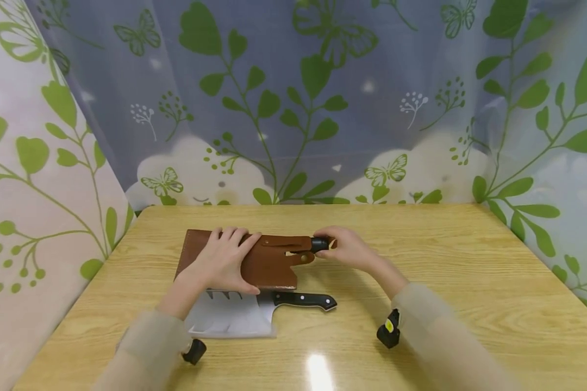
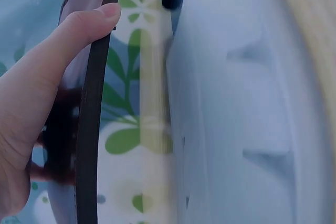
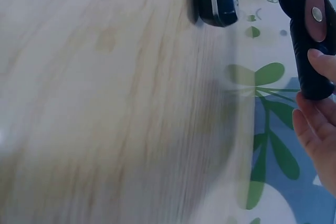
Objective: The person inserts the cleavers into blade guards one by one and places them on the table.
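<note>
A brown leather sheath [image 1: 274,271] is gripped by my left hand [image 1: 222,263], fingers over its far edge and thumb at its near edge. In the left wrist view the sheath [image 2: 88,129] is seen nearly edge-on. A black handle [image 1: 319,244] sticks out of its right end; whatever blade it has is hidden inside. My right hand [image 1: 347,251] holds the end of that handle, its thumb on the side and fingertips at the butt in the right wrist view. A snap strap [image 3: 315,11] lies along the handle there. Nearer me is a bare cleaver [image 1: 235,317] with a black riveted handle [image 1: 305,300].
The wooden table [image 1: 445,260] reaches back to a curtain [image 1: 283,108] printed with green leaves and butterflies, which also hangs at both sides. Small black devices [image 1: 389,328] are worn at both wrists. The cleaver's blade lies close below the left hand.
</note>
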Demonstrator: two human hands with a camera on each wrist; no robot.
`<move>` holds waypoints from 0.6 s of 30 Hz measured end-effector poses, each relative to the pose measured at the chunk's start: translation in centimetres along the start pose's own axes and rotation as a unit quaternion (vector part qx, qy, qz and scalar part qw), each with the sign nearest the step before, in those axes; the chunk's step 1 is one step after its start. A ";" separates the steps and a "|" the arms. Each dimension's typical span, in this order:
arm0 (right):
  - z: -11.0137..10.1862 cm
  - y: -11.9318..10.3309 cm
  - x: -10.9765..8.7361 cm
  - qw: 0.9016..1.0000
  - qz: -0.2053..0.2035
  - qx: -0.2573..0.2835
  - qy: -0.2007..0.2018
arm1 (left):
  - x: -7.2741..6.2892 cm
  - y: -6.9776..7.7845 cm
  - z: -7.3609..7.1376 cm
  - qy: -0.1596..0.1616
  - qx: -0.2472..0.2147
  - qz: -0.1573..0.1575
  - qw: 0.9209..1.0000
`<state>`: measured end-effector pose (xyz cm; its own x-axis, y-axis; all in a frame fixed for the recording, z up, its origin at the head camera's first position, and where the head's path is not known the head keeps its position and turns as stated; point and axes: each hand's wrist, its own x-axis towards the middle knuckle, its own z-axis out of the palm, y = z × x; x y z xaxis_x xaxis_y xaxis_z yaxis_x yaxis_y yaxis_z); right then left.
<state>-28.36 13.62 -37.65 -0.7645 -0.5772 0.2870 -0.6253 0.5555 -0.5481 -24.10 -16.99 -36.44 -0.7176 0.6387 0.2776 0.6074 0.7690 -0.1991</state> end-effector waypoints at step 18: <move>2.3 0.8 3.3 0.997 0.064 0.022 -0.047 | 0.8 -3.2 2.8 -0.106 -0.058 -0.018 0.992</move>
<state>-31.07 10.76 -38.99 -0.8188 -0.5570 0.1390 -0.5139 0.6033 -0.6099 -27.65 -18.87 -38.22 -0.7878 0.6112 0.0757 0.6063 0.7913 -0.0790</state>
